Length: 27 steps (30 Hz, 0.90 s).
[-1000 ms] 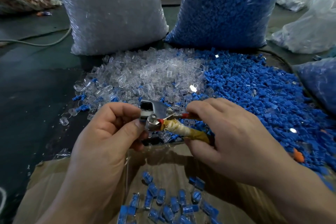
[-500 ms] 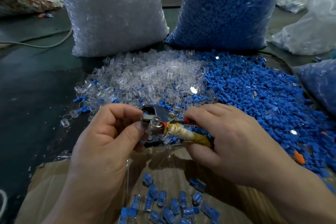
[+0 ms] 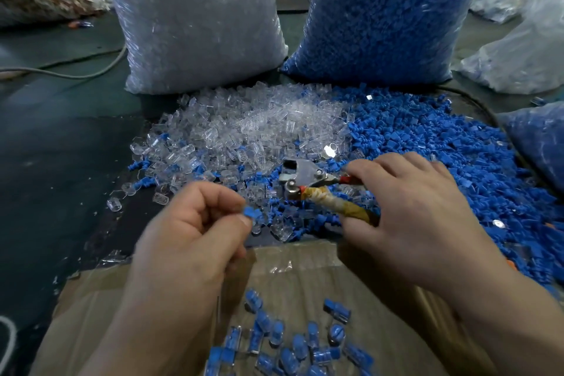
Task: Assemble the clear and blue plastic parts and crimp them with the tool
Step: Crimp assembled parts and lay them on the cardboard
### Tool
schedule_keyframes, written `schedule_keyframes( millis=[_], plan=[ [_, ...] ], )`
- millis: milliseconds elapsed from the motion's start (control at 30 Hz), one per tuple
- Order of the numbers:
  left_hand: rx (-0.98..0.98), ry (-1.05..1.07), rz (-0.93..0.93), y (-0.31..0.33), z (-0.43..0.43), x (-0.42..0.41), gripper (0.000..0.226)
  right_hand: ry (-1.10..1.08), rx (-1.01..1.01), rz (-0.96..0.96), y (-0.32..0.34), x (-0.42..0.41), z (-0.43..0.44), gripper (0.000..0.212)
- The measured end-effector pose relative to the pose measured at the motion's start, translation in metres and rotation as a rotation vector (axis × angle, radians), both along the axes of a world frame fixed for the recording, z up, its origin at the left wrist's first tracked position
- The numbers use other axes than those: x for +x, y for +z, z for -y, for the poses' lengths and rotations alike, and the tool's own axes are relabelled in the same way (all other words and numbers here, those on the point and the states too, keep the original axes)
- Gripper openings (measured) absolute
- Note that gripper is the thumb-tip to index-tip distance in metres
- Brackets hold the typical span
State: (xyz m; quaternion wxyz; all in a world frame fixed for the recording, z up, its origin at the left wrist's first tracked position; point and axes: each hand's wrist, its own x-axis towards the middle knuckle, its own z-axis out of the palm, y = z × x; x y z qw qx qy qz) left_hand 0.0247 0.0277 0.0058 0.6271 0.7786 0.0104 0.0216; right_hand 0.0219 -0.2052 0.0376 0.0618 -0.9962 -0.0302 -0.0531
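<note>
Head view: the left hand (image 3: 189, 241) sits low and left of centre, fingers curled, with thumb and forefinger pinching a small blue plastic piece (image 3: 250, 212) at their tips. The hand is slightly blurred, so I cannot tell whether a clear shell is on the piece.

Just to its right, and apart from it, the right hand (image 3: 421, 217) is wrapped round the handles of the crimping tool (image 3: 300, 175). The tool's flat, angular head is bare shiny metal with round rivets. One handle is bound in rough, stained yellowish tape and the other shows a bit of red sleeve. The head points left, over the loose parts.

Behind the hands, a heap of clear parts (image 3: 259, 128), small glossy rounded shells, merges on the right into a wide heap of blue parts (image 3: 442, 156), matte and blocky. Both lie on a dark tabletop (image 3: 61, 162).

At the back stand two stuffed, crinkled plastic sacks: the clear-parts sack (image 3: 195, 18), with a white label reading SJ-017, and the blue-parts sack (image 3: 381, 9).

Nearest the camera is a brown cardboard box (image 3: 293, 265) with shiny tape across its flap. It holds a scatter of assembled pieces (image 3: 274, 336), blue cores inside transparent capsules.

A pale cable (image 3: 76, 72) curves over the table at far left.
</note>
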Motion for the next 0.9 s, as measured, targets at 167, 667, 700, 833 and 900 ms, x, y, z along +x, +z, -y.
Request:
schedule_keyframes(
  millis=[167, 667, 700, 833, 900],
  plan=[
    [-0.009, -0.093, -0.126, -0.003, 0.009, -0.003, 0.028, -0.060, -0.043, -0.006, -0.004, 0.010, 0.002, 0.064],
    [0.265, -0.126, 0.211, 0.009, 0.018, -0.020, 0.012, 0.349, 0.148, 0.175, -0.001, -0.015, -0.043, 0.029],
    [0.278, -0.146, 0.227, 0.011, 0.017, -0.021, 0.016, 0.342, 0.151, 0.164, 0.000, -0.016, -0.043, 0.030],
    [0.213, -0.150, 0.218, 0.014, 0.016, -0.019, 0.014, 0.371, 0.148, 0.178, 0.001, -0.016, -0.041, 0.028],
    [0.172, -0.122, 0.175, 0.014, 0.015, -0.017, 0.021, 0.391, 0.152, 0.201, 0.002, -0.017, -0.041, 0.028]
  ],
)
